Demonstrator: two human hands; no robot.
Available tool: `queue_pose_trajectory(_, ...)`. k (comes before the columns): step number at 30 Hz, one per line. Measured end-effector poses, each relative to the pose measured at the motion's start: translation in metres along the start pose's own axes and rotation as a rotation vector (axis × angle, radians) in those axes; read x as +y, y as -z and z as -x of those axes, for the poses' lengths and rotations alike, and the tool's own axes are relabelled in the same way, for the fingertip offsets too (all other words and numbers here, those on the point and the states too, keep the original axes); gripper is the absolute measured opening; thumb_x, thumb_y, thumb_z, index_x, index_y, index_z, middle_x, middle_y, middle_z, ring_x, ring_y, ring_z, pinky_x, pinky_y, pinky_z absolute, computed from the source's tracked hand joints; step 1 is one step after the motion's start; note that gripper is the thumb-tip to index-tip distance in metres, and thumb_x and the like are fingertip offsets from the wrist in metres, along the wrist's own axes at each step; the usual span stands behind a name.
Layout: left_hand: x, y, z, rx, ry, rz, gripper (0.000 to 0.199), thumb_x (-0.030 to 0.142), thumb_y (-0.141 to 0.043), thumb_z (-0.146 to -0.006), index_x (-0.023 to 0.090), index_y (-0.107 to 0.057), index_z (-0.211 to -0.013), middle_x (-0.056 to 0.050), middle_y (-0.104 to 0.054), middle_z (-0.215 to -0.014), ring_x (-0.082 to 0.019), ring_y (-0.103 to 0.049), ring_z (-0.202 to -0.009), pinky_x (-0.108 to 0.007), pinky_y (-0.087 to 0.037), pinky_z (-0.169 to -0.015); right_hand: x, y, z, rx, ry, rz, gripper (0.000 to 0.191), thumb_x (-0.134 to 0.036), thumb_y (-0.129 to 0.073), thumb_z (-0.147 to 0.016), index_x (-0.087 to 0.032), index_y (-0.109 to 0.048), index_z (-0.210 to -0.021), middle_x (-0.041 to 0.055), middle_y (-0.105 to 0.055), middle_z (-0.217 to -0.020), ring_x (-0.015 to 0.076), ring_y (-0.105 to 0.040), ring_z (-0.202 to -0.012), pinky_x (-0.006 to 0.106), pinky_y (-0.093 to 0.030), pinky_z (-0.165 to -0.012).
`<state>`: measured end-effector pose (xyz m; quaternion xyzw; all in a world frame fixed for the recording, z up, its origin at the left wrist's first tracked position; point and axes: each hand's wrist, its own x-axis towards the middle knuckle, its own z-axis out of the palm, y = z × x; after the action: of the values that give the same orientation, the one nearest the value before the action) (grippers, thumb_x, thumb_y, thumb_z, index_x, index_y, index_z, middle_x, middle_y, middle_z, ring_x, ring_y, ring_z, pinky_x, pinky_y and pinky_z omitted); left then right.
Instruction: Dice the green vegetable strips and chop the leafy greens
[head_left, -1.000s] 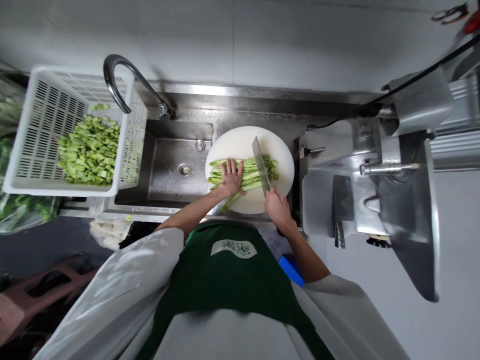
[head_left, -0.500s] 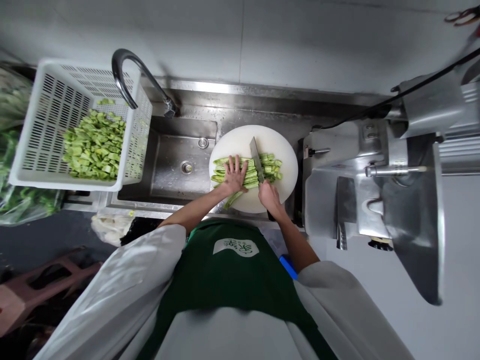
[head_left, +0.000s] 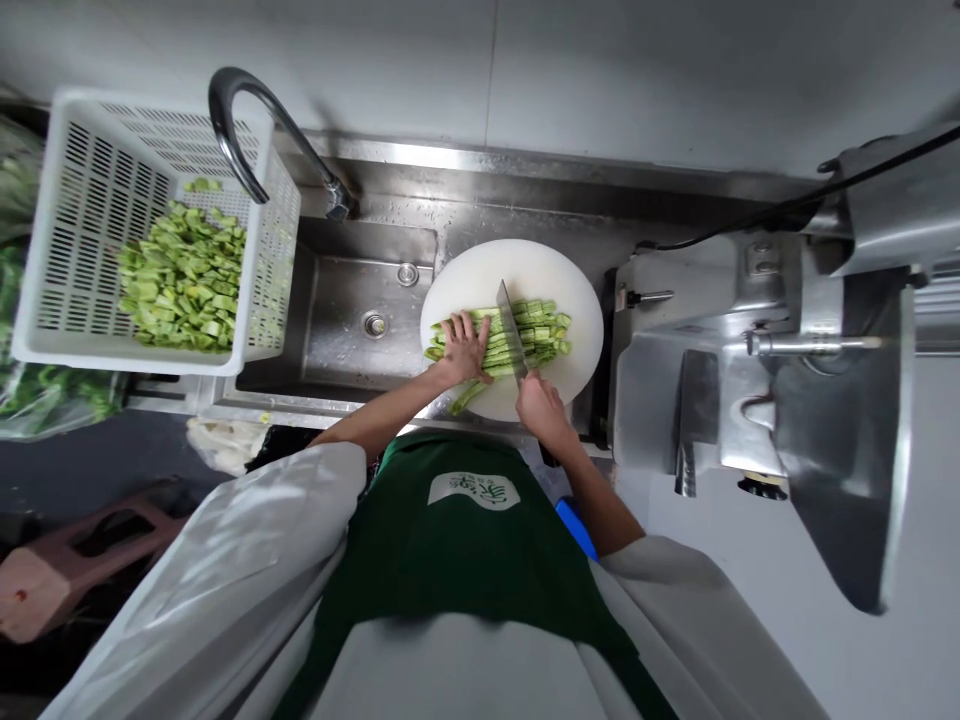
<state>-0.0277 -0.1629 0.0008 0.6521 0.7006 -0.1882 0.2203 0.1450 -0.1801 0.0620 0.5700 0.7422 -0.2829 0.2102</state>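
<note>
On a white oval cutting board lie several long, pale-green vegetable strips, side by side. My left hand rests on top of their left part, its fingers apart and slightly bent, pressing them down. My right hand is closed around the handle of a kitchen knife, whose blade slants away across the strips, just right of my left hand. To the right of the blade sit cut pieces, still lined up in rows. The knife's handle is mostly hidden in my fist.
Left of the board is a steel sink with a curved faucet. A white plastic basket holds many cut green pieces. A metal slicing machine stands close on the right, with another knife lying on it.
The knife has moved slightly left along the strips, toward my left hand. My left hand's fingers have drawn in a little. The view has shifted slightly.
</note>
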Motion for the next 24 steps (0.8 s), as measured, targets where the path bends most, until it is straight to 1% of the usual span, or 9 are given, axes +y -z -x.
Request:
queue_pose_trajectory(3,0.000,0.001,-0.003,-0.006,0.003,0.000,0.152,0.070,-0.087,-0.055,0.010,0.000,-0.165,-0.036,-0.008,-0.164,-0.060,-0.009,-0.149,-0.073,-0.007,-0.115,-0.006,-0.006,-0.023,0.027,-0.009,-0.019,0.031,-0.022,-0.032,-0.106,-0.008,-0.050,-0.126,0.0213,-0.070,-0.114,0.0261,-0.069,-0.110,0.032,-0.049,-0.091)
queue_pose_trajectory(6,0.002,0.002,0.002,-0.007,0.027,0.004,0.152,0.070,-0.087,-0.056,0.014,0.004,-0.165,-0.033,-0.004,-0.166,-0.059,-0.006,-0.150,-0.073,-0.007,-0.116,-0.010,-0.011,-0.034,0.057,-0.023,-0.037,0.032,-0.024,-0.028,-0.108,-0.008,-0.049,-0.127,0.0207,-0.070,-0.113,0.0252,-0.069,-0.110,0.032,-0.048,-0.092)
queue_pose_trajectory(8,0.005,0.001,0.014,0.026,0.034,0.019,0.151,0.069,-0.086,-0.057,0.019,0.007,-0.165,-0.028,0.003,-0.168,-0.057,0.002,-0.151,-0.073,-0.007,-0.116,-0.009,-0.010,-0.035,0.062,-0.025,-0.050,0.033,-0.025,-0.028,-0.108,-0.008,-0.049,-0.126,0.0201,-0.070,-0.114,0.0253,-0.069,-0.111,0.032,-0.048,-0.092)
queue_pose_trajectory(11,0.009,-0.004,0.039,0.123,0.007,0.046,0.145,0.062,-0.087,-0.061,0.027,0.008,-0.165,-0.019,0.011,-0.170,-0.050,0.014,-0.153,-0.071,-0.006,-0.119,-0.006,-0.001,-0.032,0.047,-0.009,-0.062,0.033,-0.025,-0.028,-0.108,-0.009,-0.050,-0.127,0.0205,-0.070,-0.117,0.0260,-0.067,-0.113,0.032,-0.048,-0.093)
queue_pose_trajectory(14,0.009,-0.008,0.049,0.142,0.016,0.057,0.142,0.053,-0.089,-0.064,0.024,0.006,-0.165,-0.019,0.011,-0.170,-0.047,0.018,-0.153,-0.070,-0.005,-0.120,-0.003,0.009,-0.019,0.071,0.001,-0.038,0.033,-0.027,-0.029,-0.108,-0.010,-0.050,-0.128,0.0212,-0.070,-0.116,0.0276,-0.068,-0.112,0.033,-0.048,-0.093)
queue_pose_trajectory(16,0.004,-0.008,0.044,0.119,0.045,0.060,0.145,0.051,-0.090,-0.062,0.018,0.006,-0.165,-0.023,0.009,-0.169,-0.048,0.019,-0.153,-0.071,-0.003,-0.120,-0.004,0.014,-0.004,0.112,-0.013,-0.010,0.035,-0.028,-0.027,-0.108,-0.010,-0.050,-0.128,0.0208,-0.071,-0.111,0.0284,-0.070,-0.107,0.034,-0.048,-0.090)
queue_pose_trajectory(18,-0.003,-0.007,0.032,0.087,0.065,0.060,0.149,0.051,-0.092,-0.058,0.014,0.006,-0.165,-0.027,0.008,-0.168,-0.052,0.015,-0.152,-0.071,-0.001,-0.119,-0.006,0.016,0.012,0.128,-0.023,0.019,0.037,-0.029,-0.025,-0.108,-0.010,-0.050,-0.127,0.0201,-0.072,-0.107,0.0284,-0.071,-0.103,0.034,-0.049,-0.088)
queue_pose_trajectory(21,-0.011,-0.009,0.016,0.044,0.062,0.055,0.153,0.054,-0.093,-0.055,0.012,0.006,-0.164,-0.031,0.005,-0.167,-0.057,0.005,-0.151,-0.071,-0.003,-0.118,-0.009,0.014,0.031,0.072,-0.005,0.039,0.036,-0.030,-0.027,-0.108,-0.012,-0.051,-0.126,0.0189,-0.073,-0.106,0.0275,-0.071,-0.103,0.033,-0.049,-0.088)
queue_pose_trajectory(24,-0.013,-0.013,0.010,0.044,0.061,0.036,0.155,0.058,-0.092,-0.055,0.012,0.008,-0.164,-0.033,0.001,-0.166,-0.058,-0.003,-0.151,-0.071,-0.006,-0.118,-0.009,0.011,0.035,0.006,0.012,0.020,0.034,-0.028,-0.028,-0.107,-0.012,-0.051,-0.127,0.0188,-0.072,-0.108,0.0274,-0.071,-0.105,0.032,-0.049,-0.088)
